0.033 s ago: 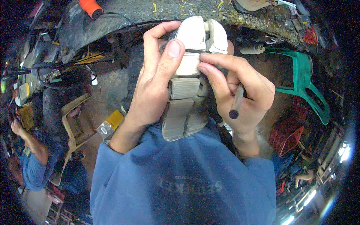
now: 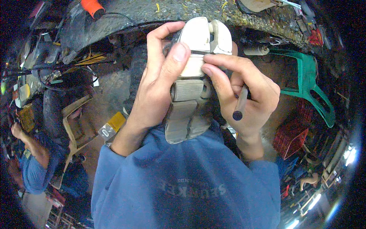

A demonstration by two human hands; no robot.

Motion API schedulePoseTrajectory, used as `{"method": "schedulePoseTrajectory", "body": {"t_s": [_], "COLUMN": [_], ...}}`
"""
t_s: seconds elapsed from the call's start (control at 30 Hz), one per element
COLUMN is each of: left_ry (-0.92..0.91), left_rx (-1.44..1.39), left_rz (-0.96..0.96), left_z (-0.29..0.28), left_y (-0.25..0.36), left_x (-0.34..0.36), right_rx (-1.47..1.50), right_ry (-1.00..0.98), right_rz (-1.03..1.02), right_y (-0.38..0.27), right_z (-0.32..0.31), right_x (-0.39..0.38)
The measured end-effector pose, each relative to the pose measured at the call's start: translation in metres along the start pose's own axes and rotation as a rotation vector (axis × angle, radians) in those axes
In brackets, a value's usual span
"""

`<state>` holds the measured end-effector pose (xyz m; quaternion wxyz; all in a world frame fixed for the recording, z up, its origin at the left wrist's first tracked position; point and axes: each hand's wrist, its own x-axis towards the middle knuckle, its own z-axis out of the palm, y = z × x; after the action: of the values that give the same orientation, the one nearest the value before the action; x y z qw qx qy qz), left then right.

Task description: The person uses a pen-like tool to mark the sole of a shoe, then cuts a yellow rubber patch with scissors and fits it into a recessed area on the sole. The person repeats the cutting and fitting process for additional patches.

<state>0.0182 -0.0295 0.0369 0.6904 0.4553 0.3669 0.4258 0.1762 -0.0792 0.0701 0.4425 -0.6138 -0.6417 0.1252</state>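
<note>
"So what has moved in the head view since the earlier frame?"
"Very little. The left hand's (image 2: 152,91) thumb sits a touch farther toward 3 o'clock. The right hand (image 2: 253,89) looks the same."

"Where is the sole-like piece (image 2: 188,89)?"
"At 12 o'clock from the middle, upright between the two hands. Its lower end lies over the blue shirt (image 2: 183,164) at 6 o'clock. The blocks toward 12 are cream; those lower down are grey, the upper one ribbed."

"How are the hands?"
"The left one grips the piece from its 9 o'clock side, thumb laid over the front, index finger bent along the top. The right one comes from the 3 o'clock side, its thumb and index fingertips close together at a cream block's edge. I cannot tell whether they pinch anything there. Its curled fingers hold a dark stick (image 2: 241,103), one end pointing toward 6."

"And around them?"
"A worn bench (image 2: 129,23) spans 12 o'clock, with an orange tube (image 2: 91,7) near 11. A green chair (image 2: 307,74) stands at 2, a red crate (image 2: 291,137) between 3 and 4. A yellow packet (image 2: 115,123) is at 9, and a co-worker (image 2: 38,168) in blue is between 8 and 9."
</note>
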Motion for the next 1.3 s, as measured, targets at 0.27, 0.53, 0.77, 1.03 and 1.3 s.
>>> {"method": "schedulePoseTrajectory", "body": {"t_s": [0.27, 0.53, 0.77, 1.03, 1.3], "left_ry": [-0.05, -0.057, -0.066, -0.064, -0.052], "left_rx": [0.131, 0.306, 0.451, 0.38, 0.422], "left_rz": [-0.017, 0.091, 0.197, 0.183, 0.228], "left_z": [0.004, 0.002, 0.001, 0.005, 0.006], "left_y": [0.008, 0.003, 0.005, 0.007, 0.007], "left_x": [-0.006, -0.005, -0.005, -0.005, -0.009], "right_rx": [-0.145, -0.128, 0.08, 0.12, 0.183], "right_ry": [-0.117, -0.285, -0.481, -0.587, -0.628], "right_rz": [0.027, 0.146, 0.503, 0.61, 0.63], "right_y": [-0.004, -0.005, -0.007, -0.005, -0.01], "right_z": [-0.007, -0.018, -0.029, -0.038, -0.044], "right_x": [0.007, 0.02, 0.039, 0.054, 0.063]}}
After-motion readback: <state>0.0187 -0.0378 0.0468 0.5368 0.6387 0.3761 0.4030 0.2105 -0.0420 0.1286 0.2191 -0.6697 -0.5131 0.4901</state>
